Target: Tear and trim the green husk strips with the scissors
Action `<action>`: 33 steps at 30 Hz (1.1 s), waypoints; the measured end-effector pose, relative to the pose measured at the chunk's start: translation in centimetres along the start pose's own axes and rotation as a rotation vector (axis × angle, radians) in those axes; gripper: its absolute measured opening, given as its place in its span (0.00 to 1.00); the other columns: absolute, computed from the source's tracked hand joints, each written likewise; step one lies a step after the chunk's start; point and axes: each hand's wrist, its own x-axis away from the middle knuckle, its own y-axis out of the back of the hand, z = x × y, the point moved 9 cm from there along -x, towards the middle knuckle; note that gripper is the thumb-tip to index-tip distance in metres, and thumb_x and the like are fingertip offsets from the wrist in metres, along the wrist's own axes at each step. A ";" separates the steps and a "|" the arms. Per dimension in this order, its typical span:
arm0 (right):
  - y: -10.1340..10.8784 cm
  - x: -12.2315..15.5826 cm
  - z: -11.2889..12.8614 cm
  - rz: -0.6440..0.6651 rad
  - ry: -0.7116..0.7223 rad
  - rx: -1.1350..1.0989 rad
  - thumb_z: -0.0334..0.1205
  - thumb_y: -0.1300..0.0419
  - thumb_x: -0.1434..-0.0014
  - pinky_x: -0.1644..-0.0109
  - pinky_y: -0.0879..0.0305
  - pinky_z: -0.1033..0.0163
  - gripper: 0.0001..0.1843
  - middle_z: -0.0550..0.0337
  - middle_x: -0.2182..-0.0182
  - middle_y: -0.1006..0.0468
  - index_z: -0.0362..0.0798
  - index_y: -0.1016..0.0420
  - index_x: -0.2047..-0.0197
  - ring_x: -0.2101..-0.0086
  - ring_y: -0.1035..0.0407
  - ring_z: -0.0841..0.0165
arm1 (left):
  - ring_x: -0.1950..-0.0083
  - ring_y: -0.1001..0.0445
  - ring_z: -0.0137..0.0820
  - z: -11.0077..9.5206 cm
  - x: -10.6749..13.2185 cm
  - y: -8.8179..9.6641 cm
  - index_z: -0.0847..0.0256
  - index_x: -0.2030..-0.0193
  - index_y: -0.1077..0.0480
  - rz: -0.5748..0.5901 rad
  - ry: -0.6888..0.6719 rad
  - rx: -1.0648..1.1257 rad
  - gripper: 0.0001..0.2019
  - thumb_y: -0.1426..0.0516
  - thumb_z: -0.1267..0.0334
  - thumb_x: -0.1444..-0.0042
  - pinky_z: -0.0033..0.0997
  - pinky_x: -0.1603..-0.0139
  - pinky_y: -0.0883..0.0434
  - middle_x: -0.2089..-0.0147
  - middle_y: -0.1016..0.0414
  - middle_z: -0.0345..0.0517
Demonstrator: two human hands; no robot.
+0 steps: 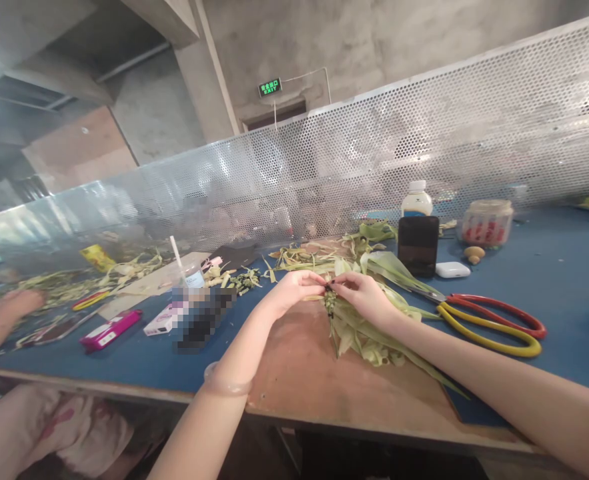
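Observation:
My left hand [294,291] and my right hand [361,298] meet over the board, fingertips closed in a pinch. Between them hangs a small greenish knobbly strip with dark bits [329,304]; its exact kind is too small to make out. Pale green leaves like corn husks [369,343] lie in a heap below and beside my right hand. Right of that hand rest large scissors [494,323] with one red and one yellow handle loop, blades pointing toward the husks.
A phone [418,245] stands against a white-capped bottle [417,198]. Nearby are a white earbud case [453,270] and a clear jar [487,223]. Leftward lie a magenta packet [111,330] and a lidded cup [193,275]. Another person's hand [27,303] is far left. Perforated metal screen [294,180] borders the back.

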 end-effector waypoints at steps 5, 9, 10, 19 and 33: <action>-0.2 0.0 0.0 0.014 -0.001 -0.027 0.44 0.45 0.50 0.68 0.42 0.66 0.11 0.60 0.73 0.26 0.45 0.28 0.68 0.73 0.36 0.71 | 0.64 0.29 0.28 0.3 -0.2 0.3 0.67 0.66 0.29 -0.015 0.002 -0.038 0.11 0.39 0.65 0.59 0.33 0.55 0.35 0.67 0.26 0.48; -0.2 0.1 0.2 0.022 0.001 -0.031 0.44 0.45 0.50 0.69 0.42 0.67 0.11 0.61 0.74 0.27 0.45 0.28 0.69 0.74 0.37 0.72 | 0.66 0.29 0.27 0.3 -0.3 0.4 0.67 0.67 0.30 -0.022 -0.004 -0.079 0.10 0.40 0.65 0.58 0.32 0.56 0.35 0.68 0.26 0.47; -0.2 0.1 0.2 0.022 -0.002 -0.026 0.43 0.45 0.51 0.70 0.43 0.67 0.11 0.61 0.75 0.27 0.45 0.28 0.69 0.74 0.37 0.72 | 0.66 0.29 0.27 0.3 -0.3 0.4 0.67 0.67 0.30 -0.022 -0.006 -0.090 0.10 0.40 0.65 0.58 0.31 0.57 0.35 0.68 0.27 0.46; -0.1 0.1 -0.2 0.006 -0.032 -0.013 0.43 0.46 0.51 0.73 0.43 0.67 0.11 0.62 0.77 0.29 0.45 0.29 0.70 0.77 0.39 0.73 | 0.66 0.29 0.27 0.6 -0.4 0.6 0.65 0.67 0.35 -0.064 -0.009 -0.128 0.06 0.45 0.68 0.53 0.31 0.59 0.34 0.70 0.28 0.43; -0.6 0.0 -1.1 0.036 -0.058 -0.038 0.41 0.46 0.51 0.72 0.37 0.68 0.08 0.60 0.75 0.27 0.45 0.31 0.71 0.75 0.34 0.72 | 0.59 0.28 0.30 1.0 0.1 0.5 0.63 0.66 0.40 -0.105 0.123 -0.035 0.04 0.50 0.69 0.50 0.33 0.57 0.33 0.65 0.28 0.46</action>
